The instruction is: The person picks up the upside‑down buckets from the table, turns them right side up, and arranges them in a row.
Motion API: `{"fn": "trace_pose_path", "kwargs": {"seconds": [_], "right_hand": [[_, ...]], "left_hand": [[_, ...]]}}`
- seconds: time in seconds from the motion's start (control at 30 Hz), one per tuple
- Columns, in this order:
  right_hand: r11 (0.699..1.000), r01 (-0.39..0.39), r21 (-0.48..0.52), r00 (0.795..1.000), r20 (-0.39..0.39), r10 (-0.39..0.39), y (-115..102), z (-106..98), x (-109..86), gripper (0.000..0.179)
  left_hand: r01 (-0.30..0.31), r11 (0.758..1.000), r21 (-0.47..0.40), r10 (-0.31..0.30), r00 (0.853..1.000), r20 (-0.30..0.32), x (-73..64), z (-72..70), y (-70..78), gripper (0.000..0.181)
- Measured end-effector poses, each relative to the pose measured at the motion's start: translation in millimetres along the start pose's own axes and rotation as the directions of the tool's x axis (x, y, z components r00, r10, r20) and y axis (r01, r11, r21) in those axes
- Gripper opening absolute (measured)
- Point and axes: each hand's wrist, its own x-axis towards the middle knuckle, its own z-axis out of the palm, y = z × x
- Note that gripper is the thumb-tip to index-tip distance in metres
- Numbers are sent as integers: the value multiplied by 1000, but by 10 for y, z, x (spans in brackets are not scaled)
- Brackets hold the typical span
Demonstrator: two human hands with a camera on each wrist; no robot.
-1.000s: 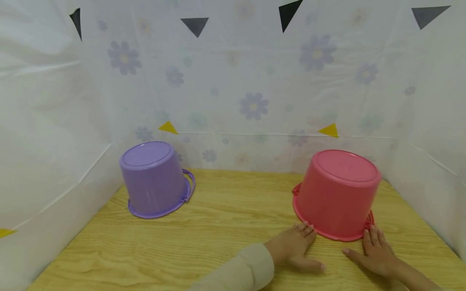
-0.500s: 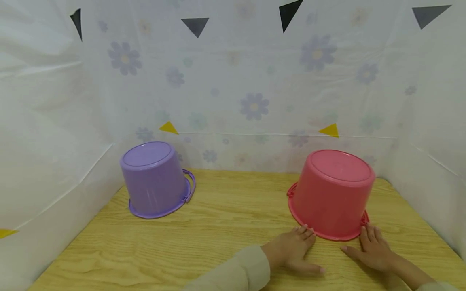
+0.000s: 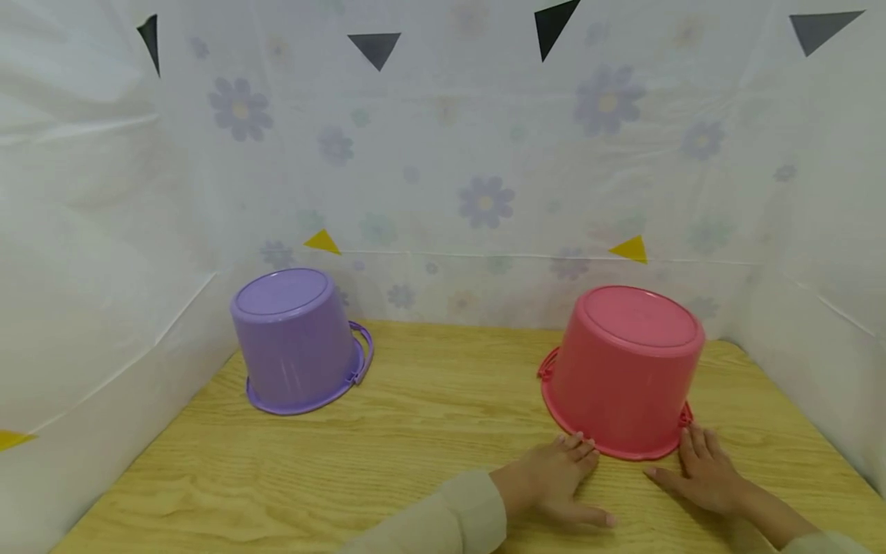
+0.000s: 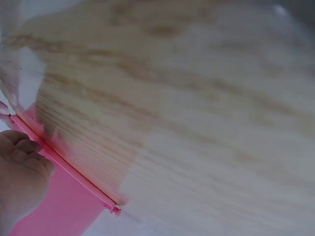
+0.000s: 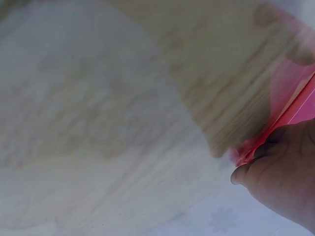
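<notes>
A red bucket (image 3: 626, 377) stands upside down on the right part of the wooden table (image 3: 415, 431). My left hand (image 3: 557, 477) lies low at its front left, fingertips touching the rim and thumb stretched toward the right. At the front right, my right hand (image 3: 709, 473) touches the rim near the handle joint with straight fingers, its thumb pointing left. Both wrist views show the rim against the fingers: the pink-red bucket (image 4: 59, 201) beside the left hand (image 4: 22, 177), and the bucket edge (image 5: 290, 110) beside the right hand (image 5: 288, 174).
A purple bucket (image 3: 294, 346), also upside down, stands at the back left, its handle (image 3: 365, 354) on the table to its right. White sheeting with a flower pattern (image 3: 429, 154) walls the back, and plain white sheeting closes both sides.
The red bucket has slid a little to the left along the table. Both hands have shifted left with it, staying against its rim. The purple bucket has stayed in place.
</notes>
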Motion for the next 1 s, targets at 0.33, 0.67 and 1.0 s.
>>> {"fn": "trace_pose_path", "kwargs": {"seconds": [0.33,0.67,1.0], "right_hand": [[999,-26,-47,999,24,27,-57,-14,48,97],[1000,-19,-22,999,46,20,-112,10,73,96],[999,-8,-37,999,31,9,-189,55,102,97]], "left_hand": [[-9,999,34,10,999,-30,-62,8,-10,81],[-17,1000,-16,17,1000,-17,-150,21,-50,81],[-23,999,-28,22,1000,-19,-212,66,-109,82]]}}
